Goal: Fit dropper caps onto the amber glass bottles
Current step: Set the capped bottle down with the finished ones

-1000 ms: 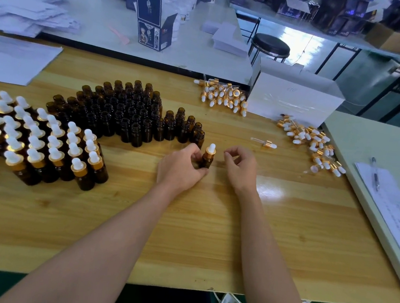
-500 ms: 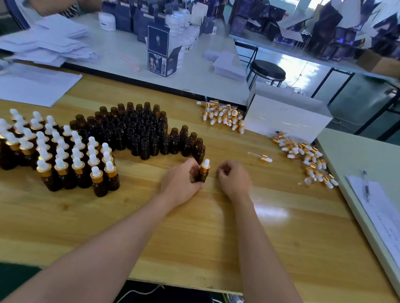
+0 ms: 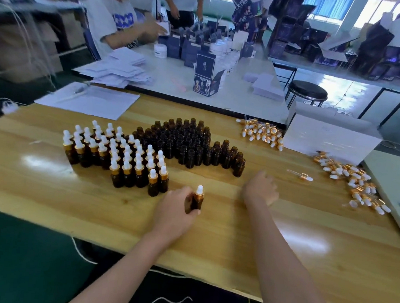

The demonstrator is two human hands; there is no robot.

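My left hand (image 3: 174, 210) grips an upright amber bottle (image 3: 197, 200) with a gold-and-white dropper cap, standing on the wooden table just right of the capped group (image 3: 119, 154). Behind that stands a cluster of uncapped amber bottles (image 3: 192, 143). My right hand (image 3: 261, 188) hovers over the table to the right, fingers loosely curled, holding nothing, close to the nearest uncapped bottle (image 3: 238, 166). One loose dropper cap (image 3: 300, 176) lies alone further right. Piles of dropper caps lie at the back (image 3: 262, 132) and at the right (image 3: 353, 181).
A white box (image 3: 330, 138) stands at the back right of the wooden table (image 3: 283, 243). Paper sheets (image 3: 89, 100) lie at the back left. Beyond is a white table with dark cartons (image 3: 206, 75), where other people work. A black stool (image 3: 307, 90) stands behind.
My left hand has carried the capped bottle leftward, toward the capped group. My right hand let go of the cap and moved away to the right. The camera tilted up.
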